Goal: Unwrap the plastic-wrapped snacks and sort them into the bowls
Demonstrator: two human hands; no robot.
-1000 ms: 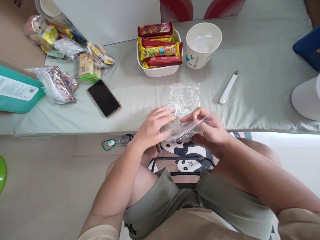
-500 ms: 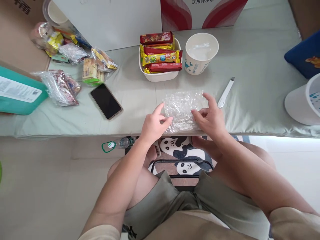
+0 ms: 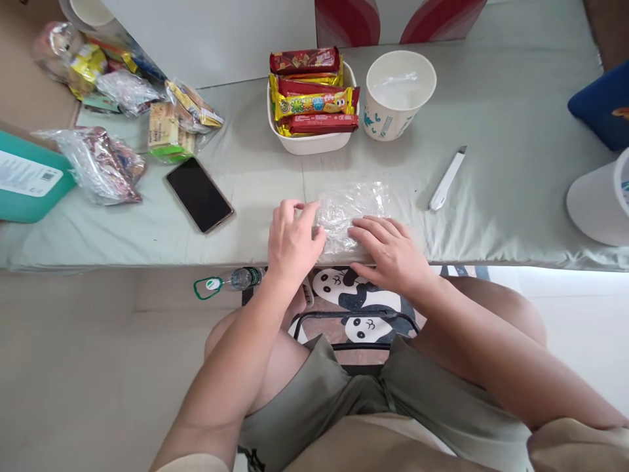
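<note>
A crinkled clear plastic bag (image 3: 351,200) lies flat near the front edge of the cloth-covered table. My right hand (image 3: 388,252) rests palm down over its right part, fingers stretched out. At the bag's left edge is my left hand (image 3: 293,239), its thumb and fingers apart and curved; whether the fingertips touch the plastic is hard to see. Beyond the bag stands a white tub (image 3: 314,144) filled with snack bars (image 3: 314,101) in red and yellow wrappers. Right of it is a paper cup (image 3: 388,124) with clear plastic inside. A white utility knife (image 3: 447,180) lies to the right.
On the left lie a phone (image 3: 200,195), wrapped snacks (image 3: 170,131) and a teal package (image 3: 39,177). White and red boxes (image 3: 344,23) stand at the back. A white bucket (image 3: 597,203) and a dark blue item (image 3: 599,108) are at the right. Below is a plastic bottle (image 3: 243,278).
My right hand has turned palm down and moved left and lower onto the bag. The left hand has shifted slightly left. The bag looks flatter. The view has shifted a little.
</note>
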